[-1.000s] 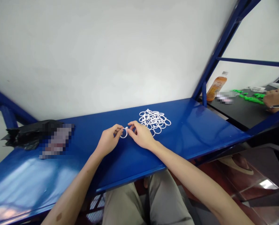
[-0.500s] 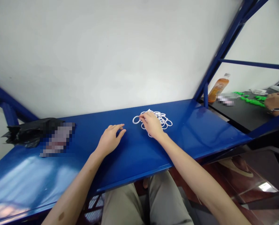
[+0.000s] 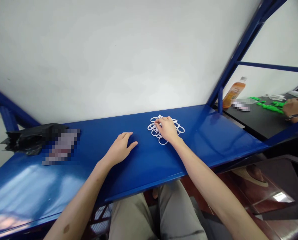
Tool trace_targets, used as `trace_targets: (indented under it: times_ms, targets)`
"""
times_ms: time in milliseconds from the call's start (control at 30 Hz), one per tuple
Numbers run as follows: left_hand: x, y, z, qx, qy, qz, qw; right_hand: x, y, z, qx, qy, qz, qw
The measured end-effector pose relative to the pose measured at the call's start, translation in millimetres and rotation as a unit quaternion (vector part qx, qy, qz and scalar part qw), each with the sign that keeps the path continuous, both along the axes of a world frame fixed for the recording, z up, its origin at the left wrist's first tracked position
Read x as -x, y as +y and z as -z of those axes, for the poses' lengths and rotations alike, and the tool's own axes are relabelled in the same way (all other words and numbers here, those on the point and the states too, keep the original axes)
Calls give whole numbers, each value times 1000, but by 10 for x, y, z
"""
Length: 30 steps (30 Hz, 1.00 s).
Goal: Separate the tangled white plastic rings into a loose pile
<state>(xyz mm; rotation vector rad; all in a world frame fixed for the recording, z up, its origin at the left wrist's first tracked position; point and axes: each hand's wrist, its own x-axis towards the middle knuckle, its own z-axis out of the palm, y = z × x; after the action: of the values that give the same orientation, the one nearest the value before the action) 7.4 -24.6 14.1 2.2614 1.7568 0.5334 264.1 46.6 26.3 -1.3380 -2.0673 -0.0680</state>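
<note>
On the blue tabletop (image 3: 143, 166) lies a small heap of thin white rings (image 3: 163, 141), some with a small nub on them. My right hand (image 3: 167, 129) is over the heap and covers its middle. Its thumb and fingertips are pinched together on a white ring (image 3: 151, 127) at the heap's left side; the exact contact is partly hidden. To the left of the heap, my left hand (image 3: 119, 147) rests low over the table, holding nothing. Its fingers are stretched out and the thumb stands apart from them.
A black plastic bag (image 3: 31, 138) and a blurred-out flat item (image 3: 63, 146) lie at the table's left. Blue frame posts (image 3: 235, 55) rise at both ends. Beyond the right one, a dark table (image 3: 254, 120) carries a bottle (image 3: 235, 91), green pieces (image 3: 270, 108) and another person's hands (image 3: 295, 106).
My right hand has shifted right, bringing the ring from outside the heap back against it. My left hand has moved slightly right, and its thumb has spread farther from the fingers.
</note>
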Motion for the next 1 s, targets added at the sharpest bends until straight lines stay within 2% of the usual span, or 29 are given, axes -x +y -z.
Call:
trace_targets:
  times_ms: [133, 233, 367, 433, 500, 900, 1000]
  targets:
    - [-2, 3, 5, 23, 7, 1, 1000, 29, -72, -38, -16, 14, 8, 1000]
    - [15, 16, 45, 25, 14, 5, 1000, 145, -221, -71, -30, 9, -11, 999]
    - [53, 50, 139, -15, 26, 1, 1000, 396, -444, -45, -23, -56, -112, 992]
    - [71, 66, 173, -25, 41, 1, 999, 499, -509, -4, 7, -116, -184, 976]
    - [84, 76, 184, -23, 56, 5, 998, 552, -533, 37, 28, -155, -222, 962]
    - [107, 77, 159, -30, 63, 10, 998, 529, -516, 52, 34, -145, -232, 961]
    - [104, 73, 147, -26, 65, 9, 997, 484, -474, 16, 21, -120, -187, 975]
